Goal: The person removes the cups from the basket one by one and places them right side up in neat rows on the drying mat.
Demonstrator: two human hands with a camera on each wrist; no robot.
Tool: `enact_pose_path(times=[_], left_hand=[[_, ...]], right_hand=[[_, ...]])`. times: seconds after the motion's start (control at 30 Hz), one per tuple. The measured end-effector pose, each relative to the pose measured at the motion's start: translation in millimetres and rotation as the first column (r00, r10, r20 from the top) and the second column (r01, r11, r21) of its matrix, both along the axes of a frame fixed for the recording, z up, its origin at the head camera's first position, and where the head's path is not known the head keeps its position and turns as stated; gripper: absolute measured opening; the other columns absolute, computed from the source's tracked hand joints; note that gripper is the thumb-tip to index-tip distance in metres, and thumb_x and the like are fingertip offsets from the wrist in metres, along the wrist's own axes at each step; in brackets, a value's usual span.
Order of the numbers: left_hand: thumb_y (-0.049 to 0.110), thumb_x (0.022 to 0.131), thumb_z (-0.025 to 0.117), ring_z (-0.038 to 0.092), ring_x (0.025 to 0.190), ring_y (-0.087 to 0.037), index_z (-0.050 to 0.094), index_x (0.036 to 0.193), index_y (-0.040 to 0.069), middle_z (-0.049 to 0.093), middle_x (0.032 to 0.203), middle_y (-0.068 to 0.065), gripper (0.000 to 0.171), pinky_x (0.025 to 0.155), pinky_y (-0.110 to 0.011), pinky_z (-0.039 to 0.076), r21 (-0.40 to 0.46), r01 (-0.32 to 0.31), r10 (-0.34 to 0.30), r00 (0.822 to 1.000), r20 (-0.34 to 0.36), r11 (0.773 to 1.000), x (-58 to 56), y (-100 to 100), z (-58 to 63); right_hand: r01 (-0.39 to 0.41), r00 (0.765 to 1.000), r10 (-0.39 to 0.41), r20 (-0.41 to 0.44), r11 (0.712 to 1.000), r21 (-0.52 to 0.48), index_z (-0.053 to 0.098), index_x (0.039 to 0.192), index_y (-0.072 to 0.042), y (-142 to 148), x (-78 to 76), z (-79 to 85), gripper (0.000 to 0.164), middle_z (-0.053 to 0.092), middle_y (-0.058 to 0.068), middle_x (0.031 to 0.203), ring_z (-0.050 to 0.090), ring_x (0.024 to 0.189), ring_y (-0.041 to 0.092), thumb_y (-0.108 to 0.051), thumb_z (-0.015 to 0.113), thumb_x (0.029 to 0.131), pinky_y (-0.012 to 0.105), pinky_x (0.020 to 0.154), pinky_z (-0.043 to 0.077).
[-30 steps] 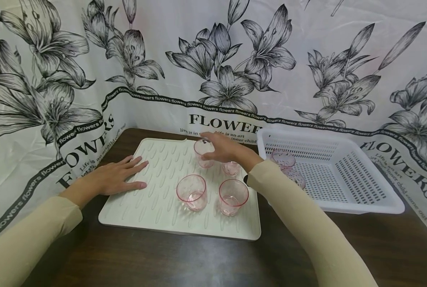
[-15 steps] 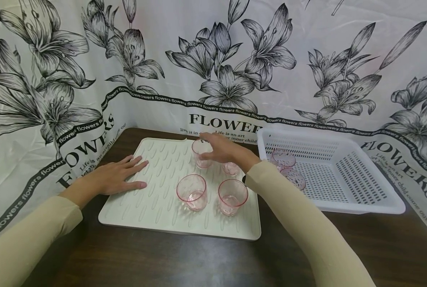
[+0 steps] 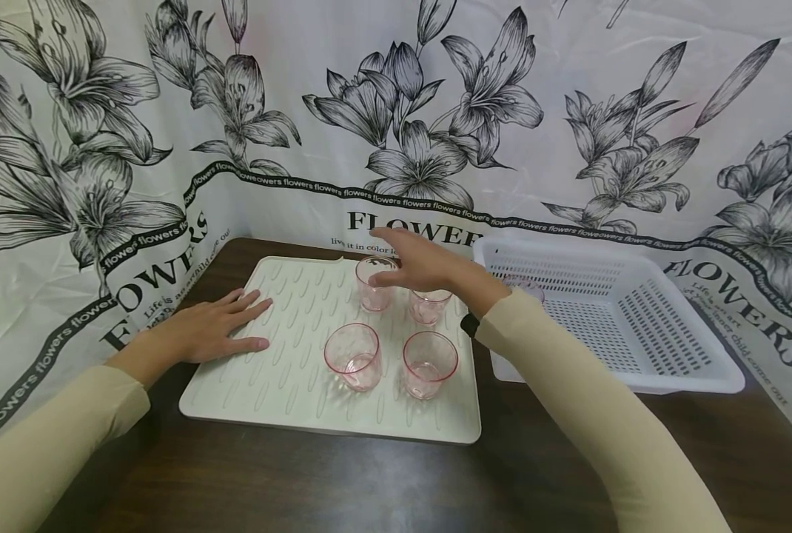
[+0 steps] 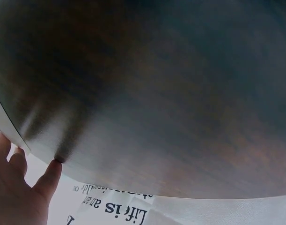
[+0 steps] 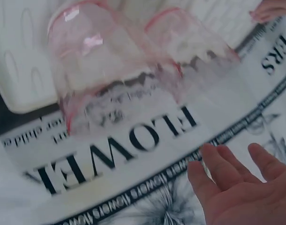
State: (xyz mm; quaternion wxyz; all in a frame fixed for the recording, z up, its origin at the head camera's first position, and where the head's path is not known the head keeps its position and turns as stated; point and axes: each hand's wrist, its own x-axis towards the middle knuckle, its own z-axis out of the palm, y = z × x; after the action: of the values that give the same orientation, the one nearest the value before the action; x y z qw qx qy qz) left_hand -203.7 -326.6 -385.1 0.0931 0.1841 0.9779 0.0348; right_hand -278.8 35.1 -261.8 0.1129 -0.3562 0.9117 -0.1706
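In the head view my left hand (image 3: 209,331) lies with spread fingers on the left edge of a white ridged drying mat (image 3: 276,400). My right hand (image 3: 425,263) is raised over the mat's back right, fingers extended and holding nothing. Partly behind its thumb stands a clear pink-rimmed glass (image 3: 373,296), with a second glass (image 3: 429,309) to its right. Two more such glasses, one at front left (image 3: 354,359) and one at front right (image 3: 429,366), stand upright on the mat. The right wrist view shows my right hand (image 5: 248,187) apart from the nearer glass (image 5: 105,61).
A white perforated plastic basket (image 3: 709,377) stands right of the mat, with pink-rimmed glassware (image 3: 529,285) at its left end, partly hidden by my right arm. Flower-printed cloth (image 3: 343,148) hangs behind and along the left of the dark wooden table (image 3: 289,481).
My right hand has let go of the back left glass and risen slightly up and to the right. That glass stays on the mat. My left hand keeps its place.
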Motion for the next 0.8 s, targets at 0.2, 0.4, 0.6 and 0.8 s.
enact_pose_path(times=[0.2, 0.4, 0.6, 0.8], left_hand=[[0.072, 0.093, 0.045, 0.02, 0.146, -0.048, 0.03, 0.158, 0.014, 0.024, 0.162, -0.02, 0.089, 0.105, -0.071, 0.028, -0.003, 0.002, -0.002, 1.0, 0.001, 1.0, -0.1, 1, 1.4], [0.071, 0.093, 0.045, 0.021, 0.146, -0.048, 0.03, 0.158, 0.013, 0.024, 0.162, -0.02, 0.088, 0.105, -0.07, 0.028, -0.004, 0.006, -0.006, 1.0, 0.004, 1.0, -0.3, 3, 2.7], [0.071, 0.093, 0.046, 0.021, 0.146, -0.048, 0.03, 0.158, 0.014, 0.024, 0.162, -0.021, 0.088, 0.105, -0.071, 0.028, -0.002, 0.002, -0.002, 1.0, 0.01, 1.0, -0.3, 2, 2.5], [0.071, 0.093, 0.046, 0.021, 0.146, -0.049, 0.03, 0.158, 0.014, 0.024, 0.162, -0.021, 0.088, 0.105, -0.072, 0.027, 0.0, -0.002, 0.002, 1.0, 0.004, 1.0, 1.2, 3, 3.1]], right_hand=[[0.037, 0.999, -0.038, -0.015, 0.997, -0.062, 0.021, 0.16, -0.017, 28, 5.9, 25.0, 0.087, 0.026, 0.007, 0.163, 0.027, 0.148, 0.026, -0.043, 0.07, 0.093, 0.045, 0.117, 0.026], [0.101, 0.993, -0.108, -0.057, 0.989, -0.109, 0.022, 0.16, -0.02, 71, 8.3, 40.8, 0.088, 0.026, 0.006, 0.163, 0.031, 0.146, 0.028, -0.043, 0.071, 0.091, 0.052, 0.115, 0.029], [0.151, 0.985, -0.159, -0.074, 0.984, -0.097, 0.021, 0.16, -0.019, 117, 9.3, 42.0, 0.088, 0.025, 0.008, 0.163, 0.028, 0.147, 0.033, -0.044, 0.07, 0.092, 0.057, 0.115, 0.024], [0.191, 0.98, -0.194, -0.05, 0.979, -0.068, 0.025, 0.159, -0.013, 157, 13.6, 33.1, 0.089, 0.032, 0.016, 0.159, 0.031, 0.145, 0.037, -0.044, 0.072, 0.09, 0.062, 0.112, 0.026]])
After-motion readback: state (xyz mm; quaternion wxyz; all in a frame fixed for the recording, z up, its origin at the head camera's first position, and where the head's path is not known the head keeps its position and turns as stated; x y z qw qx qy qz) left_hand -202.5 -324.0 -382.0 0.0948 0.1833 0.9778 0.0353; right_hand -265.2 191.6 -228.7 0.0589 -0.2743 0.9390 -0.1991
